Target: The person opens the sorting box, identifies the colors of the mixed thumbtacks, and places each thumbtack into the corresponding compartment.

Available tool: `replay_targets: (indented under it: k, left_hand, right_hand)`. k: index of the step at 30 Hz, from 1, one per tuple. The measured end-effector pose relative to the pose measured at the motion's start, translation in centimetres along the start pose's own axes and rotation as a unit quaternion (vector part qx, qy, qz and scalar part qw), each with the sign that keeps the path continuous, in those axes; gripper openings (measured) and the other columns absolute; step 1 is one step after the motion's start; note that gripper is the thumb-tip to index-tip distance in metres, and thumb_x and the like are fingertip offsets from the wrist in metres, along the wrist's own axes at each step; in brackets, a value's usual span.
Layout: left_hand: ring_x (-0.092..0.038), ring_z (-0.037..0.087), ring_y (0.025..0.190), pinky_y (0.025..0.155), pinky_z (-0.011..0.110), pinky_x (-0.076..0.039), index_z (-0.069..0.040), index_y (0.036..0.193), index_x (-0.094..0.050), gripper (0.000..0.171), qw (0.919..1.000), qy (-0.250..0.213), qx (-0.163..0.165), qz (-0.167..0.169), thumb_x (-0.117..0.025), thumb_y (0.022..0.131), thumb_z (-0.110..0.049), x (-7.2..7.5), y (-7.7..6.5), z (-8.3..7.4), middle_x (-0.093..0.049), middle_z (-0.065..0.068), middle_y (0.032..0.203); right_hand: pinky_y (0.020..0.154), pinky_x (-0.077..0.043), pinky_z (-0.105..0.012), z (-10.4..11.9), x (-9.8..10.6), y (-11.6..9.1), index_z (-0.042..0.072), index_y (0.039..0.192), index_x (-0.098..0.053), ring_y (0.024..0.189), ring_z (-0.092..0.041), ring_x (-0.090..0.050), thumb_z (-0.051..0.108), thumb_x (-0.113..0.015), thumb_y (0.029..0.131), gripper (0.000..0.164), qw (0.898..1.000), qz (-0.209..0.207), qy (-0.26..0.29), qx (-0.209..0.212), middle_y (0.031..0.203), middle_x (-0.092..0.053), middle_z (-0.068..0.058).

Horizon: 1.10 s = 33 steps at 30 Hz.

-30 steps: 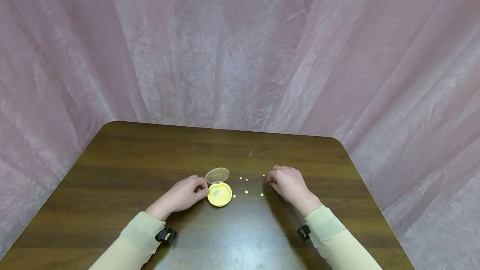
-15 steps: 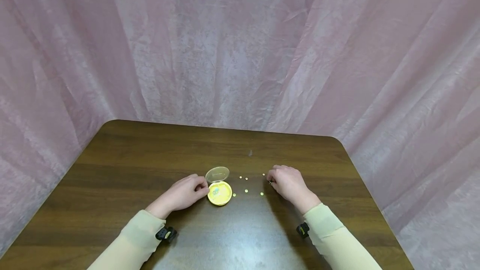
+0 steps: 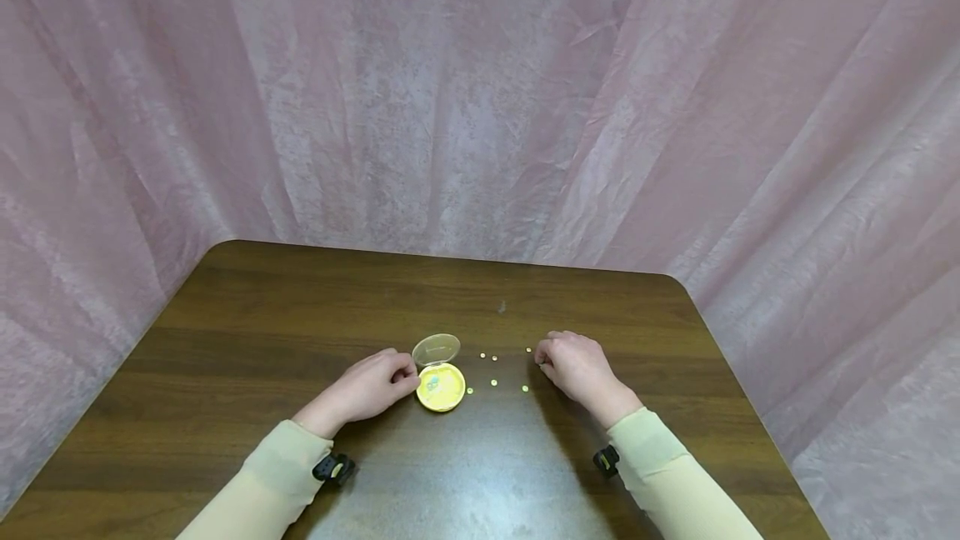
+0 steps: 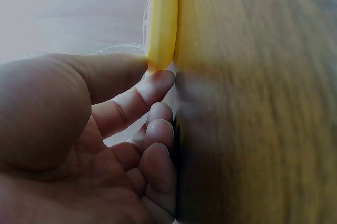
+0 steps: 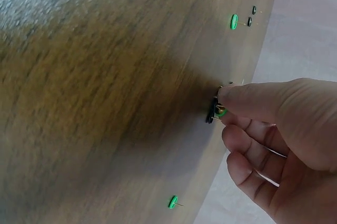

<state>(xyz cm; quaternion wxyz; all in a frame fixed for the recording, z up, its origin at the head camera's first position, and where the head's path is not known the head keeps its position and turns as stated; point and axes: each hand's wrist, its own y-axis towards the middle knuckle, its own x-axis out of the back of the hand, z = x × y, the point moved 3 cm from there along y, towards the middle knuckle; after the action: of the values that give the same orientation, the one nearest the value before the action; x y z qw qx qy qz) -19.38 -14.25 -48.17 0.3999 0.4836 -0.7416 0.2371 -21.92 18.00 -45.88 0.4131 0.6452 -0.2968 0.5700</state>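
Note:
A round yellow case (image 3: 441,394) lies on the table with its clear hinged lid (image 3: 437,348) raised at the back. My left hand (image 3: 371,387) grips the case's left edge between thumb and forefinger; the other fingers curl beside it, close to the wood. To the right, my right hand (image 3: 576,365) pinches at a small cluster of thumbtacks (image 5: 212,111) with thumb and forefinger. That cluster shows dark and green heads, partly hidden by the fingers. A lone green thumbtack (image 5: 173,202) lies with its pin sticking up.
Several loose thumbtacks lie scattered between the hands, among them one tack (image 3: 494,382) in the middle and another tack (image 3: 525,388) nearer the right hand. The brown wooden table (image 3: 300,298) ends at a pink curtain (image 3: 480,107). Wrist cameras (image 3: 333,467) sit below both sleeve cuffs.
Both hands stay almost where they were. A small shiny spot at the right fingertips, seen in the earlier head frames, is out of sight now.

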Motion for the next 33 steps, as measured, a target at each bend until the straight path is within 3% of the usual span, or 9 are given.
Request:
replay_targets:
  k: [5,14,17,20,22,27,29,31,33]
  left_hand:
    - [-0.046,0.011,0.072,0.065,0.031,-0.038,-0.024,0.081,-0.059,0.014,1.0000,0.000,0.000,0.000,-0.064,0.094,-0.023,0.0,-0.1,0.0,-0.049,-0.006,0.076]
    - [-0.047,0.011,0.072,0.065,0.031,-0.038,-0.024,0.080,-0.059,0.015,1.0000,-0.002,-0.001,0.000,-0.064,0.094,-0.022,0.1,0.0,-0.2,-0.050,-0.006,0.076]
    - [-0.046,0.011,0.072,0.065,0.031,-0.038,-0.025,0.079,-0.059,0.015,1.0000,-0.001,-0.003,-0.003,-0.064,0.093,-0.021,0.1,-0.1,-0.2,-0.049,-0.006,0.076]
    - [-0.047,0.010,0.071,0.064,0.030,-0.038,-0.025,0.078,-0.059,0.015,0.9999,0.000,-0.005,-0.014,-0.064,0.092,-0.023,-0.1,-0.1,-0.1,-0.049,-0.008,0.074]
    - [-0.047,0.010,0.070,0.064,0.030,-0.038,-0.026,0.077,-0.058,0.015,0.9997,0.001,-0.008,-0.025,-0.065,0.091,-0.023,-0.2,-0.1,0.0,-0.049,-0.009,0.073]
    - [-0.047,0.010,0.070,0.063,0.029,-0.038,-0.026,0.078,-0.058,0.015,0.9994,0.004,-0.012,-0.033,-0.065,0.091,-0.023,-0.3,-0.1,0.0,-0.048,-0.009,0.073]
    - [-0.047,0.010,0.070,0.063,0.030,-0.038,-0.025,0.079,-0.059,0.014,0.9996,0.001,-0.011,-0.026,-0.065,0.091,-0.023,-0.1,-0.2,-0.1,-0.049,-0.008,0.073]
    - [-0.047,0.011,0.071,0.064,0.030,-0.038,-0.025,0.079,-0.059,0.014,0.9998,0.002,-0.008,-0.017,-0.065,0.092,-0.023,0.0,-0.2,-0.1,-0.049,-0.008,0.074]
    - [-0.047,0.011,0.071,0.064,0.030,-0.038,-0.025,0.079,-0.059,0.015,1.0000,0.001,-0.005,-0.008,-0.064,0.093,-0.023,0.1,-0.1,-0.1,-0.049,-0.007,0.074]
  right_hand:
    - [0.067,-0.048,-0.038,0.1,-0.1,0.0,0.024,0.082,-0.068,0.079,-0.018,-0.062,0.014,-0.077,0.078,0.014,1.000,-0.015,-0.003,0.002,0.082,-0.060,0.010]
    - [0.053,-0.044,-0.038,0.2,0.3,0.4,0.025,0.084,-0.062,0.063,-0.014,-0.059,0.015,-0.071,0.084,0.013,0.996,-0.088,0.013,-0.022,0.069,-0.060,0.012]
    - [0.056,-0.043,-0.036,0.3,0.5,0.5,0.026,0.085,-0.063,0.061,-0.010,-0.056,0.017,-0.071,0.086,0.012,0.993,-0.090,0.061,-0.041,0.069,-0.058,0.016]
    - [0.065,-0.046,-0.033,0.5,0.7,0.6,0.025,0.090,-0.066,0.068,-0.006,-0.059,0.020,-0.071,0.089,0.007,0.979,-0.058,0.180,-0.079,0.076,-0.064,0.017]
    - [0.070,-0.048,-0.032,0.6,0.9,0.7,0.021,0.093,-0.067,0.075,-0.010,-0.064,0.021,-0.071,0.091,0.004,0.951,-0.029,0.289,-0.107,0.083,-0.069,0.011]
    - [0.076,-0.051,-0.044,1.5,1.8,0.8,0.008,0.101,-0.066,0.087,-0.036,-0.064,0.023,-0.069,0.093,0.017,0.834,0.015,0.534,-0.137,0.097,-0.071,-0.017]
    - [0.078,-0.050,-0.047,1.9,2.0,0.8,0.005,0.104,-0.065,0.087,-0.035,-0.063,0.024,-0.070,0.093,0.022,0.793,0.024,0.594,-0.131,0.098,-0.069,-0.020]
    - [0.079,-0.050,-0.042,2.4,2.2,0.8,0.006,0.105,-0.064,0.085,-0.027,-0.062,0.022,-0.069,0.093,0.021,0.754,0.033,0.646,-0.113,0.096,-0.067,-0.016]
    - [0.078,-0.049,-0.036,3.0,2.5,0.8,0.007,0.104,-0.063,0.084,-0.019,-0.059,0.016,-0.066,0.095,0.013,0.707,0.043,0.701,-0.079,0.094,-0.064,-0.011]
